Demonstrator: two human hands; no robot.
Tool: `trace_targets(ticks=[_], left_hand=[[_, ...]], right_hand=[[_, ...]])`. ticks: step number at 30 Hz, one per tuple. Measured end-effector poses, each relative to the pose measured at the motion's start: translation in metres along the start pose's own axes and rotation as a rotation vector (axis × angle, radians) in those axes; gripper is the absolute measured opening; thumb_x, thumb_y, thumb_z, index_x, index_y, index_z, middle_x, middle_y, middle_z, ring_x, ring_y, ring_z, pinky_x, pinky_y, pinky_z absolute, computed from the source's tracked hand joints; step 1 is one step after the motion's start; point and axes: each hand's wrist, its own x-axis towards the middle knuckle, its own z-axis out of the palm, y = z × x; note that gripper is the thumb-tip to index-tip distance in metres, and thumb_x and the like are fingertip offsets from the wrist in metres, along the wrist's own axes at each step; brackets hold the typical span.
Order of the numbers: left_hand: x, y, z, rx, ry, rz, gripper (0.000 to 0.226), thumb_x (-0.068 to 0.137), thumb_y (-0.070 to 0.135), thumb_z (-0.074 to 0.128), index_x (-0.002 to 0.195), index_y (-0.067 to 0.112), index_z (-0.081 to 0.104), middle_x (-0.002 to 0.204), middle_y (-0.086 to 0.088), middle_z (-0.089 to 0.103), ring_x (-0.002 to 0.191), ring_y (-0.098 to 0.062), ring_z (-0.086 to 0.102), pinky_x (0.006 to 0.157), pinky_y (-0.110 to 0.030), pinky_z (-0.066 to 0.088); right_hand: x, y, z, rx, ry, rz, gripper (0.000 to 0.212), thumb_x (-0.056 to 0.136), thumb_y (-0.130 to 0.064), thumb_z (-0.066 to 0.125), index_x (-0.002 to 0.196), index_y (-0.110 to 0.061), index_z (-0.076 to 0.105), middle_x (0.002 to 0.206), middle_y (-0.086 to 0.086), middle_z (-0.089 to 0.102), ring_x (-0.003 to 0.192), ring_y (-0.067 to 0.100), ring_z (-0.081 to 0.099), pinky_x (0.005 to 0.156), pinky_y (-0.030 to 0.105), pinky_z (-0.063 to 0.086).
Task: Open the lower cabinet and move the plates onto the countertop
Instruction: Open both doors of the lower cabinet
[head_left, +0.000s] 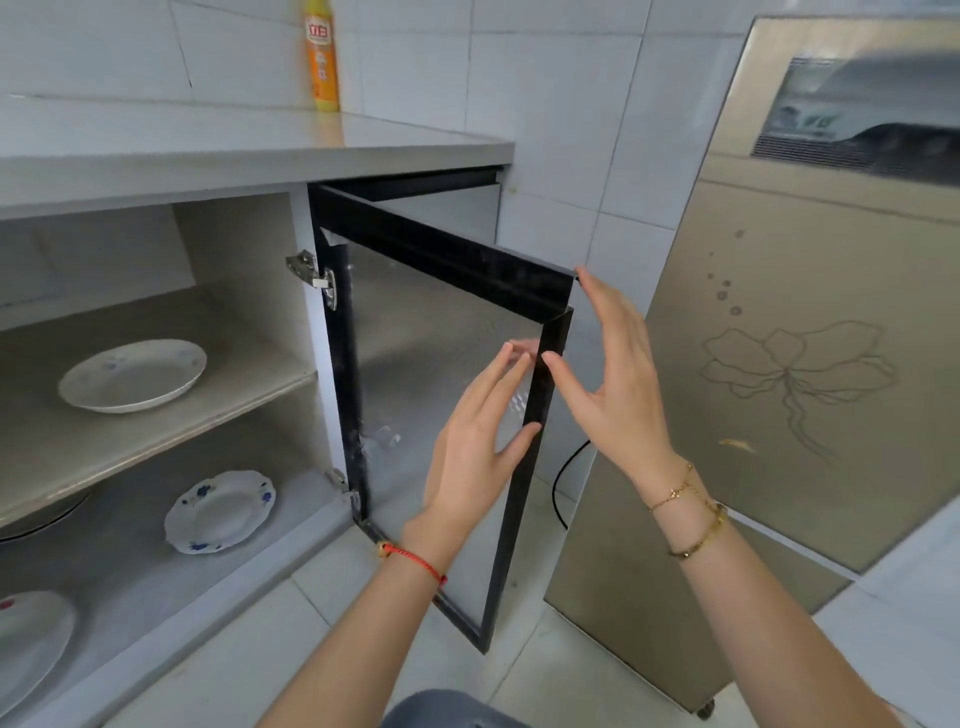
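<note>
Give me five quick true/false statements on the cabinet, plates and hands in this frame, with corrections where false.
1. The cabinet door is swung open. True.
2. A plate already sits on the countertop. False: only a yellow bottle stands there.
3. A white plate lies on the upper shelf. True.
4. The left hand holds a plate. False: it is open at the door's edge.
5. The blue-flowered plate is stacked on the white plate. False: it lies alone on the cabinet floor.

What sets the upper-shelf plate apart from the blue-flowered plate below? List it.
The upper plate looks nearly plain white with a smooth rim; the lower plate has bold blue flowers and a scalloped rim. The upper plate sits on the shelf, the lower plate on the cabinet floor. Both are white, empty and upright.
</note>
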Motion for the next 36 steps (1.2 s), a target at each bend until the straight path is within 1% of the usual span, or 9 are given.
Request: trace_targets(ticks=[6,9,14,18,25,28,31,34,36], left_hand=[[0.027,-0.001,0.033,-0.006,-0.029,-0.023,0.069,0.097,0.03,0.055,0.155,0.02,0.019,0.162,0.009,0.019,0.147,0.0,0.019,0.115,-0.02,0.03],[0.034,-0.006,0.045,0.025,-0.007,-0.05,0.069,0.097,0.03,0.055,0.155,0.02,0.019,0.162,0.01,0.02,0.147,-0.001,0.02,0.114,-0.02,0.031],[0.039,-0.009,0.06,0.014,-0.006,-0.081,0.072,0.095,0.029,0.059,0.155,0.019,0.021,0.162,0.011,0.018,0.147,0.0,0.019,0.111,-0.004,0.017],[0.041,-0.011,0.064,0.005,0.003,-0.072,0.073,0.094,0.027,0.06,0.155,0.02,0.02,0.162,0.013,0.017,0.147,0.0,0.019,0.113,-0.015,0.028],[0.035,-0.011,0.057,0.013,-0.003,-0.047,0.074,0.094,0.027,0.06,0.155,0.022,0.018,0.162,0.017,0.013,0.146,0.001,0.019,0.111,-0.02,0.036],[0.029,-0.009,0.049,-0.005,-0.02,-0.032,0.074,0.095,0.026,0.06,0.155,0.024,0.017,0.162,0.019,0.011,0.146,0.002,0.018,0.109,-0.014,0.033],[0.023,-0.008,0.038,-0.033,-0.038,-0.028,0.072,0.096,0.027,0.058,0.155,0.025,0.018,0.162,0.018,0.012,0.146,0.002,0.018,0.105,0.001,0.022],[0.016,-0.008,0.026,-0.028,-0.058,-0.02,0.07,0.097,0.03,0.056,0.155,0.028,0.017,0.161,0.02,0.012,0.146,0.003,0.019,0.104,0.003,0.019],[0.011,-0.008,0.017,-0.018,-0.059,-0.027,0.067,0.097,0.033,0.055,0.155,0.029,0.019,0.161,0.021,0.014,0.145,0.004,0.021,0.104,0.004,0.019]], right_hand=[[0.019,0.043,-0.004,-0.085,-0.016,-0.003,0.071,0.095,-0.037,0.057,0.153,-0.027,0.016,0.157,-0.01,0.026,0.145,0.007,0.021,0.117,0.01,0.009],[0.026,0.057,-0.005,-0.129,-0.014,-0.054,0.072,0.095,-0.035,0.058,0.153,-0.02,0.018,0.159,-0.007,0.024,0.146,0.007,0.02,0.121,0.018,0.011],[0.033,0.066,-0.004,-0.123,0.003,-0.058,0.071,0.094,-0.033,0.059,0.152,-0.016,0.023,0.158,-0.003,0.027,0.146,0.014,0.025,0.122,0.029,0.02],[0.034,0.068,-0.004,-0.119,-0.008,-0.043,0.072,0.092,-0.031,0.062,0.151,-0.014,0.025,0.157,-0.001,0.031,0.144,0.016,0.028,0.121,0.032,0.024],[0.03,0.058,-0.005,-0.136,-0.005,-0.042,0.072,0.093,-0.034,0.059,0.152,-0.017,0.022,0.157,-0.004,0.03,0.144,0.014,0.027,0.12,0.021,0.018],[0.025,0.05,-0.006,-0.135,0.002,-0.048,0.071,0.094,-0.038,0.056,0.152,-0.018,0.022,0.156,-0.004,0.031,0.143,0.013,0.027,0.12,0.025,0.021],[0.021,0.041,-0.009,-0.133,0.014,-0.059,0.071,0.092,-0.038,0.06,0.151,-0.016,0.026,0.153,-0.002,0.036,0.141,0.013,0.031,0.119,0.029,0.026],[0.017,0.031,-0.011,-0.141,0.023,-0.081,0.071,0.091,-0.037,0.061,0.15,-0.014,0.028,0.151,0.0,0.038,0.14,0.014,0.032,0.118,0.03,0.027],[0.015,0.024,-0.012,-0.141,0.025,-0.093,0.072,0.091,-0.037,0.061,0.15,-0.013,0.027,0.151,0.001,0.038,0.14,0.014,0.032,0.118,0.036,0.03]])
